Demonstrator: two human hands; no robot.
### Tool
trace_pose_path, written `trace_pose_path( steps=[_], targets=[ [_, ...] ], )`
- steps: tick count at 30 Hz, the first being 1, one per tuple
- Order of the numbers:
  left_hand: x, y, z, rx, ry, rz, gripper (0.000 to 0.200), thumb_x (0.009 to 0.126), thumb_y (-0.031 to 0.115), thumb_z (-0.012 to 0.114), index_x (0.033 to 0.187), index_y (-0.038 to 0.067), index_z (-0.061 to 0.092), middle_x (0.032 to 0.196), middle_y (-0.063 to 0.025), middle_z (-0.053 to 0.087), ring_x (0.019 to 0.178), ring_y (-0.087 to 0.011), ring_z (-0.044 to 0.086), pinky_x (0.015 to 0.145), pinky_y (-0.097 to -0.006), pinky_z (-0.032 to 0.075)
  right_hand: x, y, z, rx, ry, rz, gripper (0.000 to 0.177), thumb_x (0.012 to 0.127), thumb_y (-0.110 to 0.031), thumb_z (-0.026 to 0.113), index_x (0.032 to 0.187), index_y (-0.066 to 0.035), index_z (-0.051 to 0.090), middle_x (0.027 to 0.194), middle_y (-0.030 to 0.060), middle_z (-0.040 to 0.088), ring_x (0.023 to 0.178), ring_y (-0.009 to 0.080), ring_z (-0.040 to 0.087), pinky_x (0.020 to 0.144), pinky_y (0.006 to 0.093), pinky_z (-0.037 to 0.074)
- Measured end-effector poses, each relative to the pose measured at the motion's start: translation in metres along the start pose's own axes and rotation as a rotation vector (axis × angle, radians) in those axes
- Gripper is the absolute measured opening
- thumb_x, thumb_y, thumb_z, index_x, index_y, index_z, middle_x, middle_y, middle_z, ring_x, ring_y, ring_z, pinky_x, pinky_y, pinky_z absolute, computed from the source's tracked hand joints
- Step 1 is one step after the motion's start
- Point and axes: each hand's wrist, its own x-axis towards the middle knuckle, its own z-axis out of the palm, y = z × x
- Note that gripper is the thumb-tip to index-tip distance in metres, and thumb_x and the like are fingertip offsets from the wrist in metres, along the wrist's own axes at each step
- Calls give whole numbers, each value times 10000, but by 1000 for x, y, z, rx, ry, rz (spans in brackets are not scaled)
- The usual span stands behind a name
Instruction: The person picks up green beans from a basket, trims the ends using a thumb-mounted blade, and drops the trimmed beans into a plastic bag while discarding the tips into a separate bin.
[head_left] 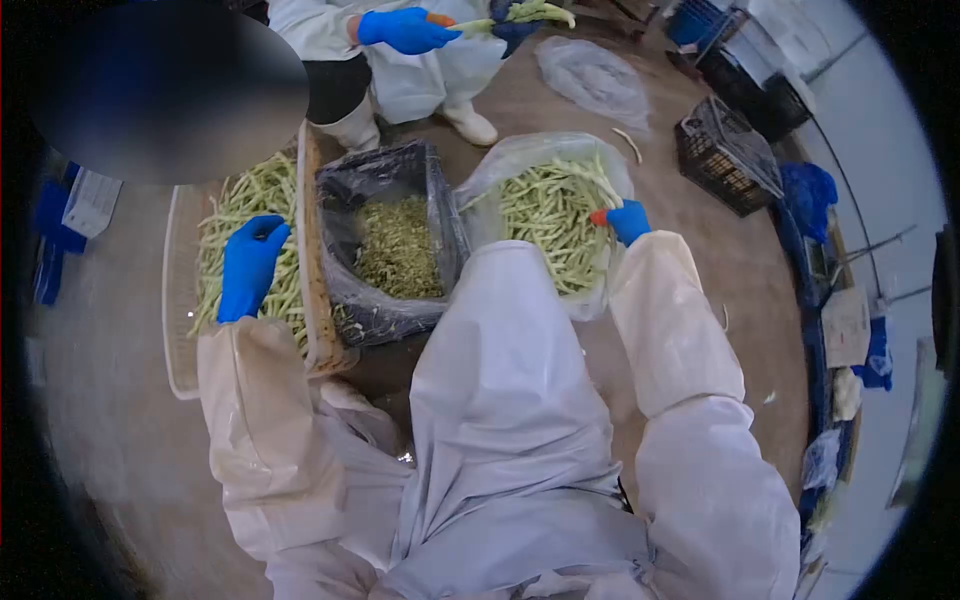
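Note:
My left hand (252,268), in a blue glove, is over the long pale-green beans (272,190) in a tall-sided plastic basket (180,340). Its fingers are curled together, and what they hold, if anything, is hidden. My right hand (631,221), also gloved in blue, is at the right rim of a container lined with clear plastic (485,195), heaped with more beans (555,215). Something orange-red (599,217) shows at its fingertips. A long green bean (607,182) runs up from the closed fingers.
A dark lined crate (335,235) of small green trimmings (400,245) stands between the two bean containers. Opposite me, another person's blue-gloved hand (410,31) holds beans. A clear plastic bag (595,78) and a black crate (728,155) are on the floor.

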Motion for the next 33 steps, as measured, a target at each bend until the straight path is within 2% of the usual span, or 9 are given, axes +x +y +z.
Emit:
trace_pose_path(
  steps=[2,10,13,17,18,21,25,28,33],
  targets=[
    [1,0,-2,-31,-31,-11,299,826,223,643,1048,22,643,914,-59,666,794,-119,588,674,-267,463,0,-9,-7,261,90,-67,321,646,-222,764,899,-37,694,711,43,634,601,142,563,537,317,447],
    [-4,12,6,-91,-57,-23,279,810,200,654,998,-6,645,908,-109,672,810,-179,611,756,-308,469,-23,-95,-54,596,98,-185,340,656,-190,766,951,-47,675,737,23,619,585,114,526,516,281,403],
    [-4,18,4,-80,-62,-14,284,812,211,651,994,-7,646,906,-110,673,814,-179,613,761,-310,468,-15,-110,-67,288,222,-115,344,648,-184,775,946,-46,673,763,35,631,624,124,549,550,289,420],
    [-9,21,1,-63,-73,-16,295,815,224,648,997,-8,645,909,-111,672,818,-174,614,761,-310,468,-6,-121,-73,512,289,-217,363,629,-229,795,921,-49,678,740,32,627,585,113,529,514,277,398],
    [-8,20,1,-65,-75,-14,296,815,224,648,998,-9,645,911,-111,672,817,-173,614,760,-311,468,12,-110,-80,370,339,-179,347,639,-245,787,904,-46,683,725,35,628,597,112,532,519,270,389],
    [-8,20,2,-71,-77,-12,302,816,227,647,999,-14,642,906,-110,670,812,-175,613,751,-307,467,12,-121,-87,446,285,-223,320,656,-256,772,876,-40,687,713,39,629,626,113,548,539,268,399],
    [-8,28,6,-61,-115,-26,298,824,229,640,1020,5,642,891,-93,667,813,-169,610,738,-304,467,-9,-150,-92,734,205,-233,410,703,-269,749,1020,-33,640,809,58,656,693,132,589,581,265,421],
    [-8,34,13,-243,-237,-70,327,869,267,590,1098,34,617,986,-65,644,836,-154,614,702,-285,477,-22,-170,-97,776,52,-252,410,799,-193,682,1150,-15,566,944,70,641,812,145,602,667,255,463],
    [-27,77,31,-571,-474,-76,421,907,339,534,1174,14,565,1096,-102,616,930,-204,610,797,-322,476,-74,-241,-49,1040,-253,-370,449,844,-173,622,1226,15,480,1067,102,604,910,148,587,765,255,468]
  ],
)
